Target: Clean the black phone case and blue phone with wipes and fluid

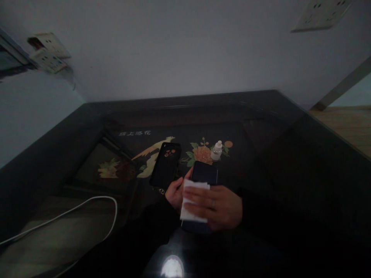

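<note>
A dark phone (204,172) lies screen up on the black glass table (290,162) in front of me. My left hand (174,192) grips its left edge. My right hand (220,206) lies over the phone's lower half with fingers stretched flat, pressing a white folded wipe (191,201) onto the screen. A ring shows on one finger. A black phone case (165,165) lies just left of the phone, inside up.
A small clear dropper bottle (216,150) with a white cap stands beyond the phone near a painted flower. A white cable (87,204) loops across the left. Wall sockets (48,54) hang at the upper left. A light glare (172,267) reflects near the front edge.
</note>
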`<state>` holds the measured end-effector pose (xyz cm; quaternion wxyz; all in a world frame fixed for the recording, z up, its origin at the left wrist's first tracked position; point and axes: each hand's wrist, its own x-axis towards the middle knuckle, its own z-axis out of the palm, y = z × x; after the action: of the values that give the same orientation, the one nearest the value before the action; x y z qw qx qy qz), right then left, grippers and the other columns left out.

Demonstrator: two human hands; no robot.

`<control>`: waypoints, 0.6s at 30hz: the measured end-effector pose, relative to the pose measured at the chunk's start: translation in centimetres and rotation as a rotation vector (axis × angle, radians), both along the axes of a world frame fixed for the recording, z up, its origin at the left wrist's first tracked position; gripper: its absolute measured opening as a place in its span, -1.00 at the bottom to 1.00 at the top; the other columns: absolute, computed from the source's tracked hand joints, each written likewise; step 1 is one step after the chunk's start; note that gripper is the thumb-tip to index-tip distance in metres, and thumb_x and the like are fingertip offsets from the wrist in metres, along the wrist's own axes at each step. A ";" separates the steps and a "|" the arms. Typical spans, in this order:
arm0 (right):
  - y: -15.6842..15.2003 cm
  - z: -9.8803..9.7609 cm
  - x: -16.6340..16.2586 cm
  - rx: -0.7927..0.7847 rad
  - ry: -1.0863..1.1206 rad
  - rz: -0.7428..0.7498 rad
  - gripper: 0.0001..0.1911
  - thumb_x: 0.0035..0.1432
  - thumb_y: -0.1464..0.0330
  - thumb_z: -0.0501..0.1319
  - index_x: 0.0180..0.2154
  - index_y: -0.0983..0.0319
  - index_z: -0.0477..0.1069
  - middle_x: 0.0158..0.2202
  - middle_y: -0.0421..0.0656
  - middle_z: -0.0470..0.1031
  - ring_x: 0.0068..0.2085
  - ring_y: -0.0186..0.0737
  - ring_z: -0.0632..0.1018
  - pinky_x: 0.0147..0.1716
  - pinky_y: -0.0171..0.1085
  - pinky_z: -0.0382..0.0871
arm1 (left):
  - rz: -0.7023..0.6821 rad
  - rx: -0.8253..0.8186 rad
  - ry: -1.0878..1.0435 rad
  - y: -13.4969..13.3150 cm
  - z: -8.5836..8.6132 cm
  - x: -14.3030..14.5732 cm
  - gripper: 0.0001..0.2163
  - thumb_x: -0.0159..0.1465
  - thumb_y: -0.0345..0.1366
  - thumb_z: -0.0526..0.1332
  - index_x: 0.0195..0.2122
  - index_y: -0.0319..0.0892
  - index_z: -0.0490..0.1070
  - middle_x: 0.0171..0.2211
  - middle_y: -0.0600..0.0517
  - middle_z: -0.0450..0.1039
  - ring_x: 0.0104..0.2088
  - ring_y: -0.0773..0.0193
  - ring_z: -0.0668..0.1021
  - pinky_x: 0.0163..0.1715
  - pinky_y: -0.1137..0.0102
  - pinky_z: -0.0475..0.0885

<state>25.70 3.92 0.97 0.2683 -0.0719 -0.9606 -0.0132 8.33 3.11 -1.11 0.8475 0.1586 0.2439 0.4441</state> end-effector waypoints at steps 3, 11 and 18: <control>-1.3 0.3 -1.0 0.034 -0.014 0.177 -0.48 0.28 0.23 -0.23 0.00 0.39 0.30 0.08 0.00 0.30 0.17 -0.09 0.20 -0.17 -0.29 0.38 | -0.023 -0.004 -0.067 0.0 1.0 0.4 -0.39 0.12 -0.09 0.11 0.18 -0.08 -0.03 0.11 -0.12 0.15 -0.03 0.03 0.39 -0.05 0.07 0.23; 0.3 0.7 1.0 0.063 0.049 0.244 -0.44 0.29 0.26 -0.26 -0.12 0.48 0.39 -0.03 0.06 0.41 0.12 -0.07 0.28 -0.04 -0.23 0.31 | 0.062 0.050 -0.188 0.4 2.2 0.1 -0.25 0.05 -0.19 0.07 0.22 0.09 -0.35 0.15 -0.13 0.11 0.02 -0.16 0.35 -0.01 -0.04 0.08; 0.6 0.8 2.4 -0.190 0.298 0.026 -0.54 0.27 0.34 -0.20 -0.05 0.48 0.30 -0.08 0.12 0.42 0.10 -0.13 0.31 -0.12 -0.19 0.37 | 0.170 0.093 0.011 0.7 1.1 -1.7 -0.21 0.08 -0.28 0.11 0.24 -0.10 -0.39 -0.15 -0.08 0.44 -0.15 0.06 0.49 -0.01 0.12 0.17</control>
<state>28.09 4.52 1.80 0.3997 -0.0855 -0.9080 0.0917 6.61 3.84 -0.04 0.7970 0.1788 0.2405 0.5245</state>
